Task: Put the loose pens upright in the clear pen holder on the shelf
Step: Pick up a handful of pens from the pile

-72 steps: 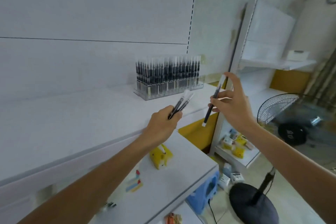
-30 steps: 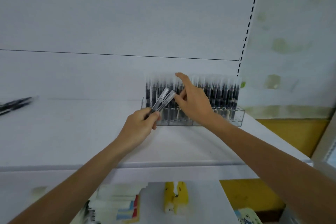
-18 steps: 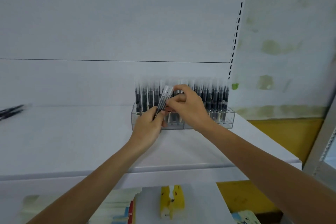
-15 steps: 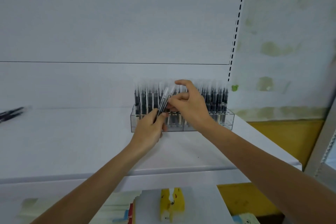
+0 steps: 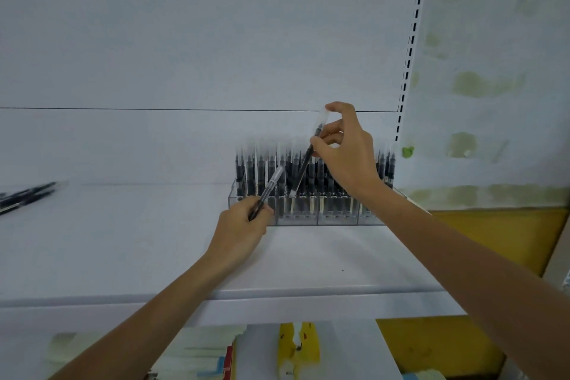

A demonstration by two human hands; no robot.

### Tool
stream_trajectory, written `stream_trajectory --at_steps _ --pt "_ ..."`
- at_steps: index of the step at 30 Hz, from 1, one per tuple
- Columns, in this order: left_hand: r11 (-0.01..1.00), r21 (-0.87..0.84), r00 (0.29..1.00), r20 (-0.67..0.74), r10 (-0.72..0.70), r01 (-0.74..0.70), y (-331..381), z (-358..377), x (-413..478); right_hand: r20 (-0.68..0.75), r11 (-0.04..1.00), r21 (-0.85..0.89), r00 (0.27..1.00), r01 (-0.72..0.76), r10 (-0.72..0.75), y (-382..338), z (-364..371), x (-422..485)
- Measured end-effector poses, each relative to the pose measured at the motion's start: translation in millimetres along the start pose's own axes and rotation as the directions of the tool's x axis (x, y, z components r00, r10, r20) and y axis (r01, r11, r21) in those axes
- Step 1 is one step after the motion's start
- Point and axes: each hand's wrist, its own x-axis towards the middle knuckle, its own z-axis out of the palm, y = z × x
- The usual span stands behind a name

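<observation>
right hand (image 5: 345, 148) has just pulled one pen (image 5: 308, 154) out of the left hand (image 5: 243, 225), which now pinches a single pen (image 5: 267, 188), and tilts it over the packed clear pen holder (image 5: 308, 216) on the shelf (image 5: 123, 241), so slotting comes next, with more loose pens (image 5: 24, 196) far left.

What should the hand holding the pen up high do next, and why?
Probably lower it a little and straighten it. The right hand pinches a pen that tilts, its bottom tip just above the pens standing in the clear pen holder. It is not in yet. The left hand holds another pen, waiting.
</observation>
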Motion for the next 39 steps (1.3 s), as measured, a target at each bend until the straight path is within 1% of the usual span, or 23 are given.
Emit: stream_trajectory --at_steps 4,9,11,17,19,22,23,26,28,31,32,33,36,37,39 --pt "0.998 -0.055 0.998 -0.042 -0.038 0.036 2 -6 -5 0.013 0.991 -0.061 0.993 0.117 -0.116 3 4 -5" --pt "0.999 -0.029 0.997 -0.062 -0.048 0.046 0 -13 -10 0.018 0.972 -0.101 0.977 0.211 -0.210 7 11 -7" --pt "0.998 -0.020 0.997 -0.063 -0.053 0.052 -3 -14 -12 0.048 0.966 -0.119 0.973 0.231 -0.227 9 15 -8" --pt "0.998 -0.032 0.997 -0.055 -0.059 0.057 0 -14 -13 0.119 0.962 -0.188 0.977 0.197 -0.177 8 16 -1" --pt "0.998 -0.033 0.997 -0.051 -0.057 0.056 2 -13 -12 0.199 0.952 -0.239 0.969 0.190 -0.143 9 16 -3" --pt "0.998 -0.034 0.998 -0.043 -0.054 0.052 4 -10 -11 0.357 0.937 -0.305 0.933 0.169 -0.052 16 23 -16" --pt "0.998 -0.034 0.998 -0.040 -0.051 0.050 4 -9 -11 0.381 0.933 -0.322 0.924 0.162 -0.029 19 26 -19" --pt "0.999 -0.023 0.998 -0.046 -0.042 0.041 5 -7 -12 0.384 0.938 -0.316 0.923 0.142 -0.010 22 27 -19" --pt "0.999 -0.030 0.998 -0.049 -0.036 0.035 6 -8 -13 0.375 0.932 -0.320 0.926 0.169 -0.039 21 26 -20" --pt "0.999 -0.030 0.998 -0.054 -0.014 0.012 7 -7 -12 0.248 0.898 -0.371 0.958 0.235 -0.148 19 23 -24" --pt "1.000 -0.026 0.998 -0.055 -0.003 0.002 8 -6 -11 0.206 0.911 -0.346 0.966 0.222 -0.157 17 22 -26" --pt "1.000 -0.025 0.998 -0.056 0.008 -0.010 10 -5 -11 0.193 0.936 -0.297 0.972 0.187 -0.133 14 23 -28" --pt "0.998 -0.049 0.998 -0.043 0.044 -0.046 19 3 -9 0.290 0.994 -0.108 0.957 0.001 0.030 -1 28 -40" --pt "0.996 -0.072 0.998 -0.035 0.057 -0.059 23 5 -8 0.308 0.998 -0.051 0.950 -0.039 0.052 -4 29 -42" --pt "0.990 -0.107 0.996 -0.022 0.086 -0.088 30 9 -6 0.274 0.998 0.029 0.961 -0.055 0.045 -8 29 -43"
